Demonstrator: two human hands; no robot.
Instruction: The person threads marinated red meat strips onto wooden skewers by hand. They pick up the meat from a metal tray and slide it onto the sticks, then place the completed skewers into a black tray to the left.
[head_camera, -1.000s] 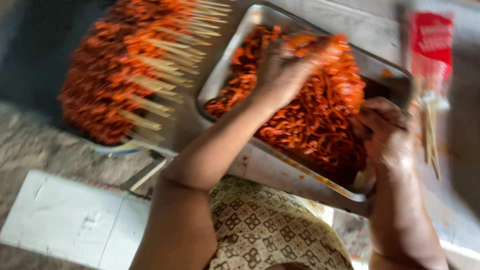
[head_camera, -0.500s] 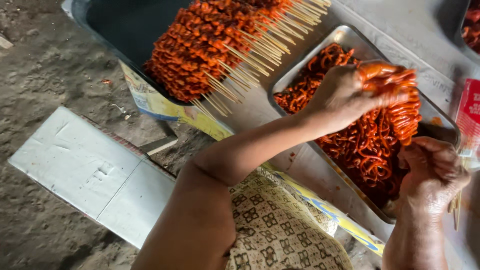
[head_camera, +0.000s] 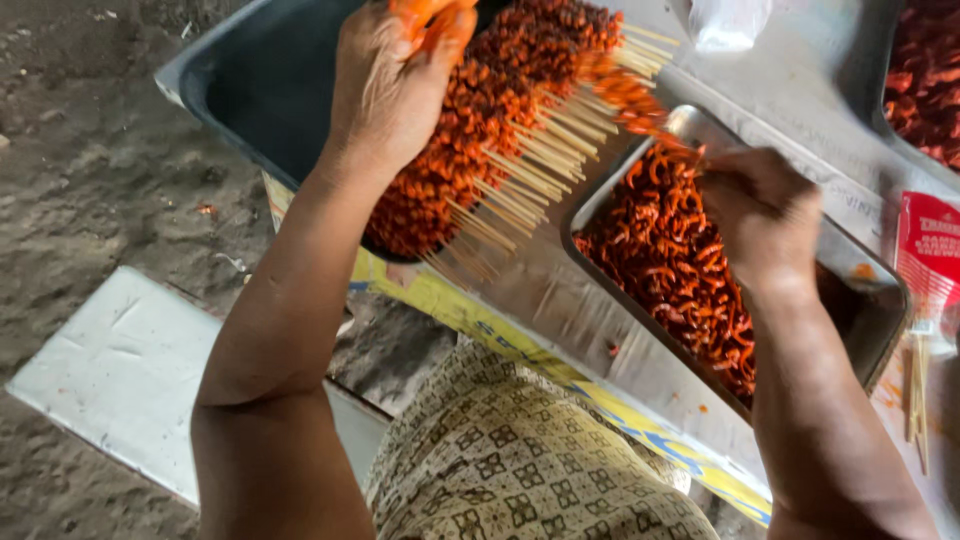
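Looking down from the head camera, the left hand (head_camera: 395, 95) is raised over the dark plastic tub (head_camera: 255, 85), its fingers curled shut around a bunch of orange-red marinated strips (head_camera: 430, 15) that poke out above the knuckles at the top edge of the picture. Directly beyond and to the right of that hand lies the pile of loaded skewers (head_camera: 500, 130), heaped inside the tub with the coated ends toward the hand and the bare bamboo ends fanned out away from it, so their long axis runs slantwise from the left hand toward the right one. The right hand (head_camera: 760, 215) sits lower and nearer the body, closed in a pinch on one skewer (head_camera: 635, 100) that is partly threaded with strips; it is blurred, but its long axis seems to point up and to the left, its far end reaching over the pile's bare sticks and toward the left hand, which is the nearer of the two to the pile. Under the right hand and touching its wrist side is the metal tray (head_camera: 880, 300) of loose marinated strips (head_camera: 670, 260), just beside the tub on the counter (head_camera: 790, 110). Farther right of that hand lie a red packet (head_camera: 925, 255) and a few bare sticks (head_camera: 917, 385). Below both forearms is a patterned cloth (head_camera: 520, 470).
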